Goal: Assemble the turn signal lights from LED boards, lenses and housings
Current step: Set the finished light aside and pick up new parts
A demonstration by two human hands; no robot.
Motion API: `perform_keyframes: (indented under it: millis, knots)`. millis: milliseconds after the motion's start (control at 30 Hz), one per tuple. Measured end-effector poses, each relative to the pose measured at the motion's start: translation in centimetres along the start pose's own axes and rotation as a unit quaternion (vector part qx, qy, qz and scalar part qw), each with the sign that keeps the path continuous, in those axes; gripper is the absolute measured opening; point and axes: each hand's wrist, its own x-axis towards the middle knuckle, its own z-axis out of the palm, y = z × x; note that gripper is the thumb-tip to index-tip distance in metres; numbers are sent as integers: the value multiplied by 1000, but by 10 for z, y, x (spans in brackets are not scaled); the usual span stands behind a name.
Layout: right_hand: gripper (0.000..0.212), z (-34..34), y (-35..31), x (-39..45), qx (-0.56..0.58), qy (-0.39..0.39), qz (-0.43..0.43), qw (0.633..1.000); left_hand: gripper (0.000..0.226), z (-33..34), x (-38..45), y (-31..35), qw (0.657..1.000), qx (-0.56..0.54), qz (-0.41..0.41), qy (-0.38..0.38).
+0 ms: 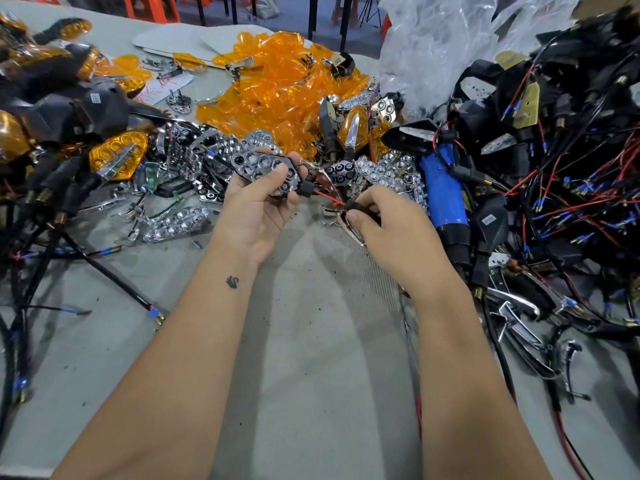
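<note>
My left hand (258, 206) grips a black housing with a chrome reflector (265, 169) set in it, held palm-up above the table's middle. A red wire (327, 199) runs from the housing's stem to the right. My right hand (388, 223) pinches a chrome trim piece (353, 228) at the wire's end, fingers curled round it. Behind the hands lies a heap of amber lenses (277, 88). Loose chrome reflectors (388, 174) lie in front of the heap.
Finished amber-and-black lights (69, 98) pile up at the left. A tangle of black housings with red and black wires (554, 150) fills the right, with a blue screwdriver (446, 199) at its edge. Clear plastic bags (433, 39) stand behind. Grey table (311, 341) lies bare near me.
</note>
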Motion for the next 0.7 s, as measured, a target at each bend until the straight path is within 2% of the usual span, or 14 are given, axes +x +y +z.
perform_keyframes:
  millis: [167,300,400,700]
  knots:
    - [14,0,-3,-5,-6,8,-46,999,23,2,-1,-2,999,-1,-24,-27]
    - [15,0,-4,-5,-29,41,-52,997,21,1,-3,2,994,-42,-64,-78]
    - [16,1,-2,-3,-32,51,-50,997,23,1,-3,1,992,-30,-70,-102]
    - [15,5,-2,-5,60,73,-50,994,22,1,-3,-2,990,-3,-44,-135]
